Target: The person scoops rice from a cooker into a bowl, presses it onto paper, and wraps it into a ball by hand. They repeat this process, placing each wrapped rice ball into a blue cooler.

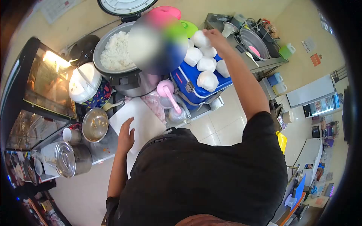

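Observation:
My right hand (215,38) reaches to the top of a blue cooler (188,77), its fingers closed against a white wrapped bundle (200,39). Several more round white bundles, such as the front one (207,81), lie together on the cooler lid. Over white paper (145,122) on the counter is my left hand (127,135), with its fingers apart and nothing in them. A pink scoop (166,89) lies between the paper and the cooler. Behind the paper, an open cooker (98,56) holds white rice (117,52). A round blur hides the cooker's right side.
A patterned container with a white lid (83,83), a metal bowl (95,125) and a lidded steel pot (73,159) stand on the left. The lit glass case (49,83) is beyond them. A large pan (253,43) rests at the back right.

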Motion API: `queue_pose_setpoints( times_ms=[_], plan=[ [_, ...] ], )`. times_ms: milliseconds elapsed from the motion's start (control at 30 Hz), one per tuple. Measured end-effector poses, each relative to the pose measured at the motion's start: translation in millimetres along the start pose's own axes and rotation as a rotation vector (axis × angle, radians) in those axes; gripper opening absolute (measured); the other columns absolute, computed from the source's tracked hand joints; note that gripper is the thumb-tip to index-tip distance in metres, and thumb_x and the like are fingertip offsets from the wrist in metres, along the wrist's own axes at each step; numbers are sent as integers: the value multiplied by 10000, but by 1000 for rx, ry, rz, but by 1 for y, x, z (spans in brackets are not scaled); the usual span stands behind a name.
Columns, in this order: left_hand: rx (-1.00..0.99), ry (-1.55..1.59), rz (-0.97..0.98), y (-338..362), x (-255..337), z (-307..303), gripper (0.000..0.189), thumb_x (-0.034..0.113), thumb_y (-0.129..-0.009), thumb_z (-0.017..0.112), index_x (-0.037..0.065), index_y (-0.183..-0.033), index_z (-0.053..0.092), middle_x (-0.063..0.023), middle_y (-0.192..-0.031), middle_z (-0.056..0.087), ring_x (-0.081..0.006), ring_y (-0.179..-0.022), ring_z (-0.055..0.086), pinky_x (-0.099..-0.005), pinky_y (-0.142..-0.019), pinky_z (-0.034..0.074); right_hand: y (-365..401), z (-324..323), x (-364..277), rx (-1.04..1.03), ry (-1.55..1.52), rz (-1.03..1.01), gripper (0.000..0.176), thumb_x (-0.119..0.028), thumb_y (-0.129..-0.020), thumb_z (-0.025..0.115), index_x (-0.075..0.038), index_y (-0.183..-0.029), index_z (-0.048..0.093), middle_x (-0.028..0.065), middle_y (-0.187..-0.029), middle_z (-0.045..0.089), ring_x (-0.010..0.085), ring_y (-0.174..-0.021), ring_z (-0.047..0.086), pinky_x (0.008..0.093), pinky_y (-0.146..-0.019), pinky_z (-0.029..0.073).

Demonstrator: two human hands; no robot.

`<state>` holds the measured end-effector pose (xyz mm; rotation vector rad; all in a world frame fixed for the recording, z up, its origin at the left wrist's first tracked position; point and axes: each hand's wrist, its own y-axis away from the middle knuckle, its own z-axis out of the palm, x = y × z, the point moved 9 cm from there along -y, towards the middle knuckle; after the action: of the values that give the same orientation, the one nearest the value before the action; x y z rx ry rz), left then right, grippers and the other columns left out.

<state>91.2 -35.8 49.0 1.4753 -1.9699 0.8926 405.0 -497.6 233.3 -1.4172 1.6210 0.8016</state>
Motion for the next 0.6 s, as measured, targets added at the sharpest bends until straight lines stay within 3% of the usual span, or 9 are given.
queue_pose_setpoints(
  times_ms=[133,300,333,400,433,467,500,533,600],
  plan=[
    [-82,-101,-30,6,-44,36,576,-18,-896,654,51,-1456,538,-229,-1457,572,-421,-1389,507,-475,-1173,408,-22,6,3,132,769,-94,546,-513,-1024,559,-47,-1248,735,241,-1183,720,420,-1178,652,504,-996,492],
    [-123,-294,-89,33,-72,69,636,135,-890,718,45,-1479,495,-248,-1565,446,-458,-1464,387,-541,-1211,314,22,-12,-49,286,503,-441,363,-391,-996,647,-98,-1192,734,182,-1114,721,353,-1052,685,467,-917,531],
    [-166,-339,-88,37,-79,81,665,280,-938,683,38,-1515,458,-260,-1615,374,-465,-1505,321,-574,-1235,243,51,-15,-69,340,369,-561,320,-351,-994,665,-93,-1172,730,169,-1074,729,333,-1005,698,444,-877,544],
    [-142,-408,-47,34,-75,90,681,335,-951,669,42,-1528,454,-243,-1632,363,-437,-1525,304,-580,-1246,217,128,28,-93,198,182,-559,223,-242,-985,684,-65,-1120,701,128,-972,730,284,-857,698,393,-767,547],
    [-130,-444,-24,33,-73,92,691,363,-958,661,44,-1534,452,-235,-1640,358,-423,-1536,295,-583,-1252,204,159,69,-80,17,165,-466,268,-197,-948,717,-28,-1151,670,87,-979,721,210,-900,697,355,-830,544],
    [-134,-435,-13,30,-75,93,691,373,-963,653,44,-1536,449,-232,-1644,353,-424,-1541,288,-585,-1254,195,187,113,-63,-290,101,-310,382,-209,-895,765,-21,-1211,663,115,-1065,721,248,-959,706,386,-858,553],
    [-137,-426,0,26,-76,93,691,382,-968,644,45,-1539,447,-229,-1649,349,-425,-1545,280,-587,-1256,186,209,148,-42,-293,292,-620,560,-226,-843,804,-38,-1335,614,176,-1273,661,327,-1133,667,424,-931,549],
    [-137,-416,14,23,-77,94,692,392,-974,635,45,-1541,444,-226,-1653,344,-425,-1550,272,-589,-1259,177,216,182,0,-384,497,-499,721,-227,-829,802,-56,-1466,511,230,-1431,546,422,-1270,575,460,-1006,528],
    [-144,-391,20,23,-80,95,684,386,-976,632,50,-1542,445,-220,-1653,349,-425,-1550,274,-590,-1258,178,216,220,66,-213,626,-445,766,-179,-831,785,-64,-1511,452,240,-1445,517,451,-1289,544,471,-1029,518]
  ],
)
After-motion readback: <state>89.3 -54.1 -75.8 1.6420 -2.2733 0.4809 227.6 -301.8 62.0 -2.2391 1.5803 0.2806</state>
